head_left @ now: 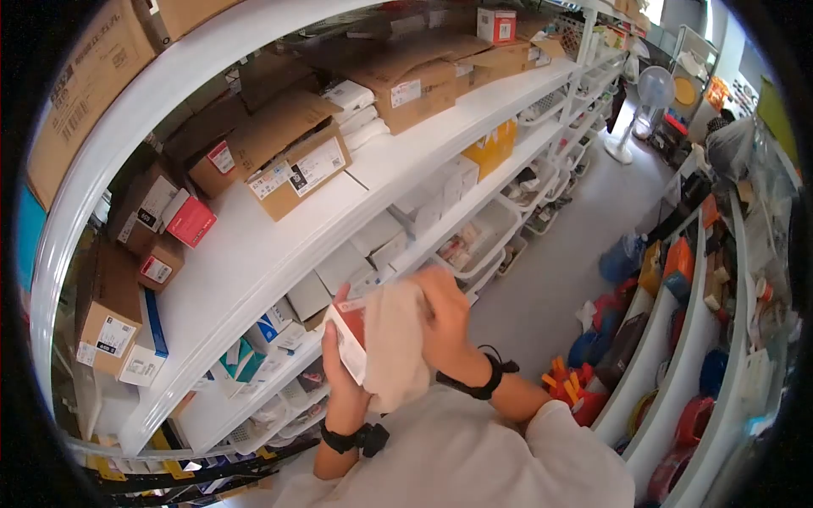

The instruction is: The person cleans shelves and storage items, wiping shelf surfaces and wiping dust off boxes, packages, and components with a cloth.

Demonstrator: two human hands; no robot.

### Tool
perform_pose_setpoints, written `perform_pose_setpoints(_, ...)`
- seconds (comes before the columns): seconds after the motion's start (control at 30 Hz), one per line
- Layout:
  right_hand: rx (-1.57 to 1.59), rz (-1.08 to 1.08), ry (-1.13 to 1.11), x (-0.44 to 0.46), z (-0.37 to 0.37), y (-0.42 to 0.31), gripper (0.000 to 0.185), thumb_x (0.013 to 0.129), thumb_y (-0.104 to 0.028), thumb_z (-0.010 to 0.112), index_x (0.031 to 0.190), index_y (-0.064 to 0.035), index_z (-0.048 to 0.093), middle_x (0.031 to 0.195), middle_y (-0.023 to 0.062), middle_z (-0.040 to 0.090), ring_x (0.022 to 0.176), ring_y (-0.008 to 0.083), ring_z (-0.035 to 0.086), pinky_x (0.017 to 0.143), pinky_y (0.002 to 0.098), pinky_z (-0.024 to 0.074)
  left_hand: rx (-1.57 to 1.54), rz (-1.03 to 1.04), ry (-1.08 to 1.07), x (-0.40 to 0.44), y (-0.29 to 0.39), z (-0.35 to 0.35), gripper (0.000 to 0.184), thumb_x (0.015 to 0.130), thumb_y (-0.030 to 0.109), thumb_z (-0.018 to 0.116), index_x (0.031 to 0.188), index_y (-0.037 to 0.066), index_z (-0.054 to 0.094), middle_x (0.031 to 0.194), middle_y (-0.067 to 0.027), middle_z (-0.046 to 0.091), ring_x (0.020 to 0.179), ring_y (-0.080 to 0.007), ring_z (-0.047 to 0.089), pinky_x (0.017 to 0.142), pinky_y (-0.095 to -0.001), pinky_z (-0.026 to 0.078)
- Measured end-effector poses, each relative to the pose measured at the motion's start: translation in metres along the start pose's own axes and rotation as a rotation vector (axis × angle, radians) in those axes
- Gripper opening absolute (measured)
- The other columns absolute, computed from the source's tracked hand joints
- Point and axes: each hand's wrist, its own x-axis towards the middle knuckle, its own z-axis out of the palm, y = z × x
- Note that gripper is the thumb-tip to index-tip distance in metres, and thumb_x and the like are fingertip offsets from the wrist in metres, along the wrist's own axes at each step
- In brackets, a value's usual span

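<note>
My left hand (341,385) holds a small red and white box (354,332) upright and tilted, its fingers along the left side and underneath. A beige cloth (396,343) hangs over the right part of the box. My right hand (446,326) is closed on the upper right of the cloth and is slightly blurred by motion. The cloth hides part of the box and some of the right fingertips. Both wrists wear black bands.
White shelves (288,224) with cardboard boxes (298,165) run along the left and away ahead. Lower shelves hold white bins (487,237). On the right stand more shelves with colourful goods. A fan (656,89) stands at the aisle's far end.
</note>
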Motion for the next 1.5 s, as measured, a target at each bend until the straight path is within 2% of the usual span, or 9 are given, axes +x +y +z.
perform_pose_setpoints(0.13,-0.053,0.035,-0.147,0.006,0.010,-0.012,0.029,0.073,-0.007,0.069,0.102,-0.0052,0.064,0.096,0.0112,0.058,0.092,0.0340,0.055,0.080,0.0444,0.0409,0.177,0.019,-0.044,0.004,0.005,-0.012,0.062,0.102,0.040,0.039,0.151,0.002,0.033,0.140,-0.0145,0.052,0.126,-0.0244,0.053,0.107,-0.0378,0.043)
perform_pose_setpoints(0.27,-0.277,-0.019,0.093,0.014,0.012,0.003,0.033,0.074,-0.010,0.071,0.106,-0.0080,0.066,0.098,0.0094,0.060,0.095,0.0301,0.057,0.083,0.0421,0.0421,0.407,-0.114,0.097,-0.014,-0.008,-0.039,0.059,0.101,0.036,0.043,0.147,0.000,0.038,0.134,-0.0139,0.056,0.121,-0.0231,0.056,0.104,-0.0388,0.045)
perform_pose_setpoints(0.53,0.082,-0.032,-0.108,-0.018,0.028,-0.043,0.036,0.076,-0.018,0.072,0.109,-0.0063,0.065,0.116,0.0098,0.059,0.101,0.0310,0.057,0.086,0.0490,0.0453,0.070,0.124,0.054,0.014,0.006,-0.014,0.058,0.103,0.043,0.031,0.142,0.002,0.044,0.119,-0.0173,0.062,0.107,-0.0313,0.061,0.098,-0.0419,0.048)
perform_pose_setpoints(0.93,0.133,-0.107,-0.049,0.012,0.004,-0.018,0.023,0.076,-0.002,0.074,0.097,-0.0063,0.067,0.092,0.0081,0.064,0.075,0.0284,0.065,0.064,0.0365,0.0524,0.146,0.117,-0.179,0.003,-0.002,-0.007,0.066,0.099,0.048,0.034,0.147,0.003,0.035,0.122,-0.0215,0.058,0.113,-0.0310,0.056,0.104,-0.0430,0.043)
perform_pose_setpoints(1.23,0.143,-0.039,-0.106,0.018,0.006,-0.037,0.026,0.075,-0.003,0.072,0.099,-0.0054,0.065,0.089,0.0114,0.061,0.076,0.0295,0.064,0.065,0.0383,0.0516,0.306,0.261,-0.048,0.010,-0.007,-0.021,0.064,0.100,0.041,0.034,0.148,-0.001,0.033,0.124,-0.0188,0.058,0.113,-0.0255,0.058,0.101,-0.0370,0.045)
perform_pose_setpoints(1.27,0.081,-0.060,-0.117,0.020,0.001,-0.029,0.026,0.075,-0.002,0.072,0.100,-0.0043,0.065,0.089,0.0123,0.061,0.074,0.0314,0.063,0.063,0.0389,0.0502,0.387,0.211,0.132,0.002,-0.009,0.006,0.075,0.096,0.047,0.043,0.151,0.001,0.026,0.128,-0.0179,0.055,0.115,-0.0253,0.057,0.106,-0.0364,0.042)
perform_pose_setpoints(1.37,0.059,0.039,-0.096,0.031,-0.001,-0.011,0.025,0.078,0.000,0.072,0.101,-0.0042,0.067,0.090,0.0129,0.064,0.077,0.0337,0.064,0.066,0.0371,0.0511,0.368,0.268,-0.050,-0.014,0.012,0.030,0.101,0.087,0.064,0.060,0.155,0.002,0.017,0.127,-0.0150,0.051,0.116,-0.0237,0.053,0.104,-0.0389,0.040)
perform_pose_setpoints(1.4,0.057,0.148,-0.214,0.010,0.003,-0.001,0.033,0.079,-0.004,0.073,0.110,-0.0037,0.065,0.104,0.0164,0.063,0.093,0.0333,0.064,0.082,0.0382,0.0512,0.353,0.317,0.005,-0.008,0.015,0.028,0.113,0.081,0.069,0.064,0.156,0.003,0.012,0.121,-0.0133,0.052,0.114,-0.0230,0.052,0.103,-0.0380,0.040)
perform_pose_setpoints(1.5,0.158,0.208,-0.325,0.004,0.004,-0.006,0.037,0.079,-0.004,0.072,0.115,-0.0030,0.062,0.112,0.0180,0.060,0.102,0.0330,0.061,0.090,0.0396,0.0476,0.407,0.401,-0.019,0.007,0.015,0.005,0.110,0.082,0.067,0.064,0.156,0.003,0.013,0.121,-0.0136,0.051,0.114,-0.0234,0.052,0.102,-0.0381,0.040)
